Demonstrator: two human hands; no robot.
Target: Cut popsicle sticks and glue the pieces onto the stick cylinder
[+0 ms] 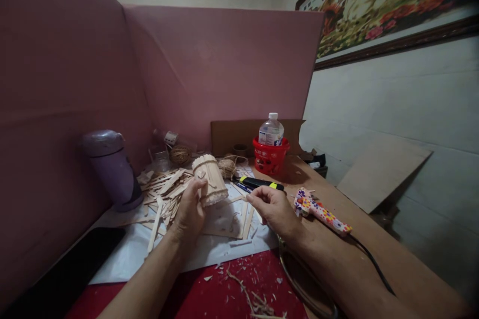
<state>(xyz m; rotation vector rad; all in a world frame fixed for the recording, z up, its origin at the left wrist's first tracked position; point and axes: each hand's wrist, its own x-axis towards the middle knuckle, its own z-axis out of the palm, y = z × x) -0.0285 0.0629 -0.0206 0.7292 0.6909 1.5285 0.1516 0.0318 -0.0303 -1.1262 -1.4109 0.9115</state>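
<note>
My left hand [190, 212] is closed around a small cylinder of craft sticks [210, 179], banded with twine near its top and trimmed along the lower edge. It is held tilted above the white sheet [220, 254]. Just to its right, my right hand [275, 209] is pinched, thumb against fingers; whatever may be between the fingertips is too small to make out. Under the right wrist lies a looped metal handle [297, 281], perhaps of scissors, partly hidden. A black and yellow utility knife [262, 183] rests behind the right hand.
Loose craft sticks [168, 189] are heaped at left beside a purple tumbler [112, 169] and a dark phone-like slab [75, 269]. Twine balls [227, 167] and a red bucket [270, 159] holding a bottle [272, 132] stand behind. At right lies a flower-patterned glue gun [324, 214], corded.
</note>
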